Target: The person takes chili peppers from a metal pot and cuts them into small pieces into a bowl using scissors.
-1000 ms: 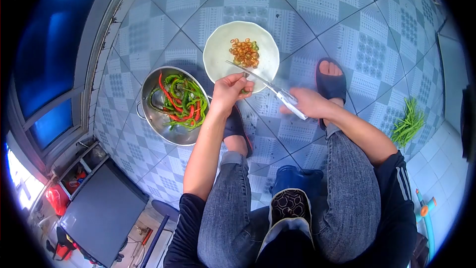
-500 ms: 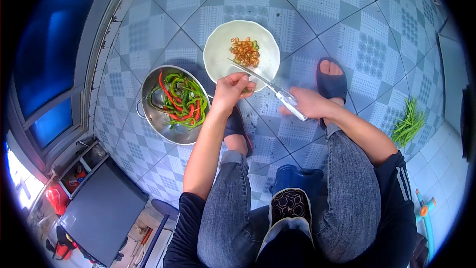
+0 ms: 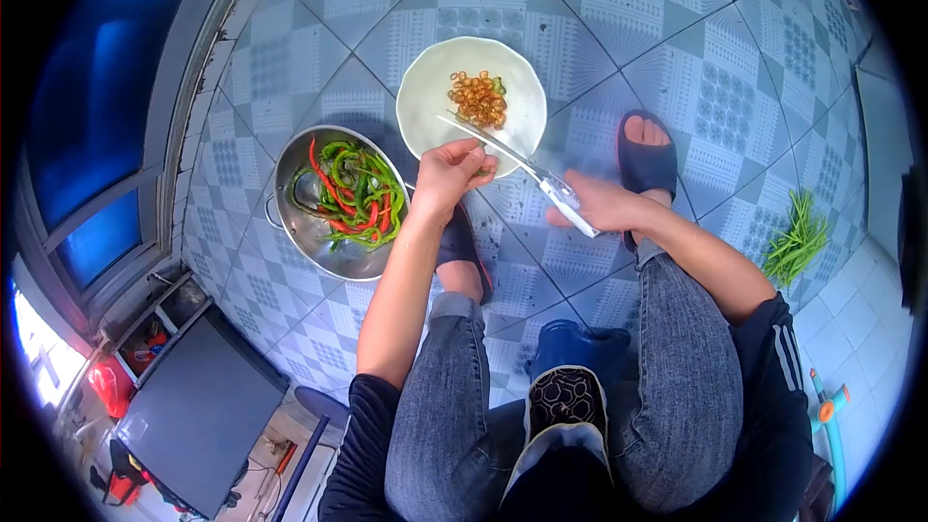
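Note:
Over the near rim of a pale bowl (image 3: 422,87), my left hand (image 3: 449,176) pinches a small piece, mostly hidden by the fingers; it looks like a pepper. White-handled scissors (image 3: 556,195) are in my right hand (image 3: 599,201), their blades pointing up-left across the bowl beside my left fingertips. Chopped orange-red pepper rings (image 3: 477,100) with a few green bits lie in the bowl. To the left, a steel pot (image 3: 307,232) holds long red and green peppers (image 3: 362,195).
A bunch of green vegetables (image 3: 798,238) lies on the tiled floor at the right. My slippered feet are on both sides, behind the hands. A grey-topped cabinet (image 3: 201,416) stands at lower left, below a window frame (image 3: 150,193). Teal pipes (image 3: 833,425) are at lower right.
The scissor blades have shifted slightly, with the tip a little farther left. Both hands stay in nearly the same place, and the bowl and pot look unchanged.

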